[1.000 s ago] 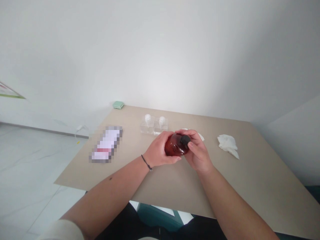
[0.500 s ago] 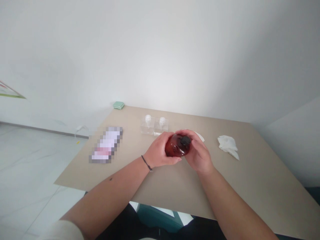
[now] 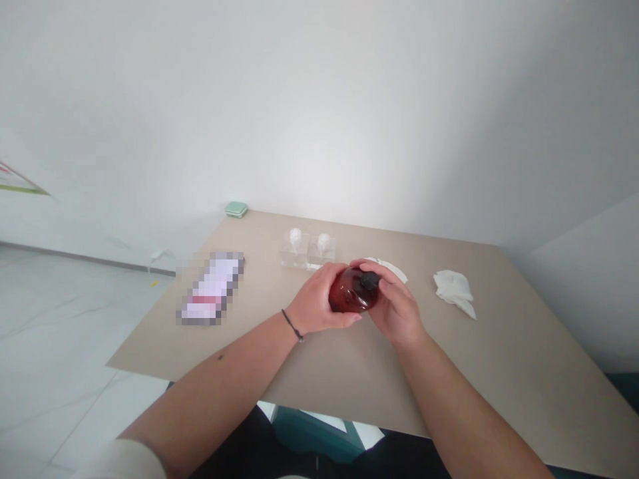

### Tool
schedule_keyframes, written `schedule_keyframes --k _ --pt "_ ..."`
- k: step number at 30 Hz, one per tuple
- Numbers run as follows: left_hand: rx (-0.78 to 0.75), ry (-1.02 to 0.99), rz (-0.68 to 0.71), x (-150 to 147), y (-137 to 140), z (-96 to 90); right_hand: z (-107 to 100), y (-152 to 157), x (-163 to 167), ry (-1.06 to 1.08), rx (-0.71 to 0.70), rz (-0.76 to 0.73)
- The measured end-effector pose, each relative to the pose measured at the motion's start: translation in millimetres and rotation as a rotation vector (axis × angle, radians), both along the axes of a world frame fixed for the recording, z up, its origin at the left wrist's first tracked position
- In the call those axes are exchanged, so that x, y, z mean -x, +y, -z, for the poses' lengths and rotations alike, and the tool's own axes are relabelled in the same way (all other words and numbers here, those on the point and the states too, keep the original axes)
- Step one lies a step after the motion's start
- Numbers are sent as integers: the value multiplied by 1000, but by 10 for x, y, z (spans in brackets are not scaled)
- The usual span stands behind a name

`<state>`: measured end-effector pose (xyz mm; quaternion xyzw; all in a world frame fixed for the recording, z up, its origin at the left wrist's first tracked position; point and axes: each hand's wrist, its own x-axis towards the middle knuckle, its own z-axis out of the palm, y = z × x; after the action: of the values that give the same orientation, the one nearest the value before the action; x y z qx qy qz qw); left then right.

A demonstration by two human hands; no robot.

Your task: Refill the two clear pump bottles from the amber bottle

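A dark amber-red bottle [image 3: 349, 296] with a black cap [image 3: 370, 281] is held above the table, its top tilted toward me and a little to the right. My left hand [image 3: 319, 303] is closed around its left side, the thumb along the near face. On the right, my right hand [image 3: 397, 306] cups the bottle's far and right side, with fingertips at the cap. Just behind the hands lies a white tissue [image 3: 392, 267], partly covered by the right fingers. The underside of the bottle is hidden.
Two clear boxes [image 3: 308, 253] with white round-topped pieces stand behind my hands. A crumpled tissue [image 3: 455, 291] lies at right, a phone [image 3: 212, 289] with blurred screen at left. A small green case [image 3: 236, 209] sits at the table's [image 3: 324, 372] back left corner, by the wall.
My right fingers have shifted slightly around the cap, and more of the tissue behind them shows. The left hand keeps its grip on the bottle.
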<state>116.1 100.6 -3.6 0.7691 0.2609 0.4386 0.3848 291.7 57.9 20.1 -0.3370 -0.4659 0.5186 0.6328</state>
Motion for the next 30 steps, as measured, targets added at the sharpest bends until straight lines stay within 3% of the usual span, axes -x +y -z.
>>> schedule_keyframes --k 30 --pt "-2 16 -8 5 -21 -6 21 -25 -14 -197 -69 23"
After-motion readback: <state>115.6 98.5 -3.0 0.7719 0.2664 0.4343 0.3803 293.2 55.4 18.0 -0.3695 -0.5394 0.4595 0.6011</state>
